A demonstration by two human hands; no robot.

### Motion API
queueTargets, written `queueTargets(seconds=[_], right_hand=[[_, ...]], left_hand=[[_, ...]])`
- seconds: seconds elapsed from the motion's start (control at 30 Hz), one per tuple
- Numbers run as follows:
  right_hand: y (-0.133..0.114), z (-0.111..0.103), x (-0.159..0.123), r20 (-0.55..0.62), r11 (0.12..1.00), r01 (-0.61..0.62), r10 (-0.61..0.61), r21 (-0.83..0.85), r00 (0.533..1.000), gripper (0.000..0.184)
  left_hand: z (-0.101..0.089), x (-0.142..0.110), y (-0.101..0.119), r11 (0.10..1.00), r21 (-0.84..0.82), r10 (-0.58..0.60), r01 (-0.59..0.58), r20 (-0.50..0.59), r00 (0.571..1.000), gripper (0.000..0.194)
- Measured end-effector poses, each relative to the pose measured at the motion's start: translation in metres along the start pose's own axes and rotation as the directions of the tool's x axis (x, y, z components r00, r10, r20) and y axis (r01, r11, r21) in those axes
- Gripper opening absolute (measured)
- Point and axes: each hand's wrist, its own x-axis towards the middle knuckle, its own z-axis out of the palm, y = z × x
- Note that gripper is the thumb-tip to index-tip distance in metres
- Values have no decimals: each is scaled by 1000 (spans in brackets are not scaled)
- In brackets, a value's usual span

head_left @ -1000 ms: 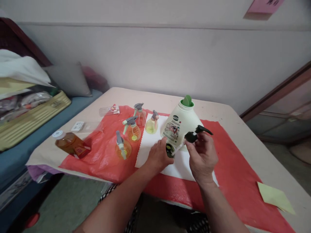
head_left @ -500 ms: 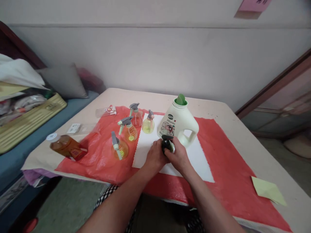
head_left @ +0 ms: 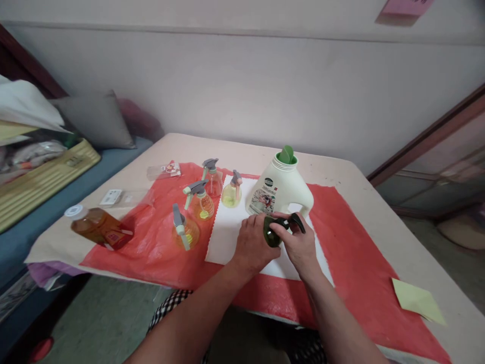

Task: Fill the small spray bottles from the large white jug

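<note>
My left hand [head_left: 253,241] is wrapped round a small dark green bottle [head_left: 270,237], which it holds tilted with its neck towards the right. My right hand [head_left: 302,247] is closed at the neck end, its fingers on the black pump head [head_left: 297,223]. The pump head sits against the bottle's neck; whether it is screwed tight I cannot tell. Right behind my hands stands a large cream jug [head_left: 293,184] with a floral label and a green spout in its open mouth. Both hands are above a white sheet [head_left: 223,240].
Left stand spray bottles: a clear one [head_left: 214,184], an orange one [head_left: 204,206], another orange one [head_left: 188,232] and a yellow one [head_left: 232,196]. An amber bottle [head_left: 94,227] leans at far left. Yellow paper [head_left: 419,299] lies right, on red plastic sheeting [head_left: 356,263].
The pump head, earlier apart from the bottle with its white tube showing, now meets the neck, and no tube shows. The bottle has gone from upright to tilted rightwards.
</note>
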Motion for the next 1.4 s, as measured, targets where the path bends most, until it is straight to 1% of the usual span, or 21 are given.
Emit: queueTargets(seconds=[0.07, 0.17, 0.23, 0.27, 0.33, 0.4, 0.43, 0.53, 0.6, 0.67, 0.77, 0.8, 0.87, 0.93, 0.97, 1.03, 1.1, 1.17, 1.23, 1.33, 1.4], right_hand=[[-1, -2, -2, 19, 1000, 7, -7, 24, 1000, 42], [-2, -10, -3, 172, 991, 16, -39, 131, 984, 52], [-1, -15, -2, 231, 989, -12, -24, 150, 973, 50], [0, -15, -2, 216, 991, -14, -15, 133, 976, 46], [2, -14, -1, 120, 998, 5, -12, 61, 993, 42], [2, -13, 0, 46, 999, 26, -27, 19, 999, 47], [1, -14, 0, 59, 999, 33, -35, 30, 998, 52], [-2, -18, 0, 225, 990, 16, -48, 141, 973, 61], [-3, -19, 0, 286, 983, -26, -27, 180, 958, 52], [-1, -17, 0, 230, 985, -47, 8, 164, 973, 46], [0, -13, -1, 94, 989, -38, 25, 141, 995, 55], [0, -12, -1, 97, 987, -34, 19, 159, 995, 59], [-2, -14, -1, 190, 972, -46, 2, 228, 982, 60], [-5, -18, -1, 274, 955, -72, -10, 288, 962, 51], [-6, -18, -2, 284, 952, -84, -4, 296, 959, 46], [-7, -18, -2, 232, 957, -89, 24, 274, 972, 41], [-9, -15, -2, 151, 969, -87, 53, 231, 987, 46], [-11, -16, -1, 116, 973, -72, 48, 217, 992, 53], [-14, -21, 1, 186, 966, -58, 11, 251, 982, 54], [-17, -31, 3, 352, 948, -106, -7, 300, 936, 43], [-16, -33, 2, 359, 947, -139, 27, 291, 933, 40]], left_hand=[[1, 0, 2, 1000, -10, -3, 3, -11, 1000, 67], [-2, 1, 6, 999, -20, -46, 45, -9, 999, 68], [-4, 1, 8, 998, -29, -58, 59, 14, 998, 71], [-4, 1, 9, 998, -32, -59, 59, 24, 998, 72], [-4, 0, 10, 998, -34, -49, 50, 27, 998, 72], [-2, -1, 11, 999, -36, -30, 31, 14, 999, 71], [-1, -2, 11, 999, -38, -22, 22, 4, 1000, 70], [0, -2, 13, 999, -34, -27, 27, 2, 1000, 72], [-1, -1, 13, 999, -33, -43, 44, 20, 999, 76], [-2, -1, 14, 998, -38, -43, 44, 32, 999, 77], [-4, -1, 17, 998, -60, -23, 26, 40, 999, 73], [-5, -1, 18, 997, -67, -26, 28, 36, 999, 71], [-6, -1, 19, 996, -79, -49, 51, 26, 998, 72], [-7, -1, 19, 993, -91, -68, 69, 16, 998, 74], [-7, -1, 20, 993, -99, -66, 68, 18, 998, 75], [-7, -1, 20, 992, -117, -51, 54, 29, 998, 74], [-6, -2, 22, 990, -134, -50, 54, 28, 998, 73], [-7, -3, 23, 987, -147, -58, 60, 24, 998, 73], [-8, -3, 25, 984, -162, -67, 72, 33, 997, 74], [-8, -2, 27, 974, -192, -111, 123, 72, 991, 75], [-6, -2, 28, 967, -202, -141, 158, 97, 985, 76]])
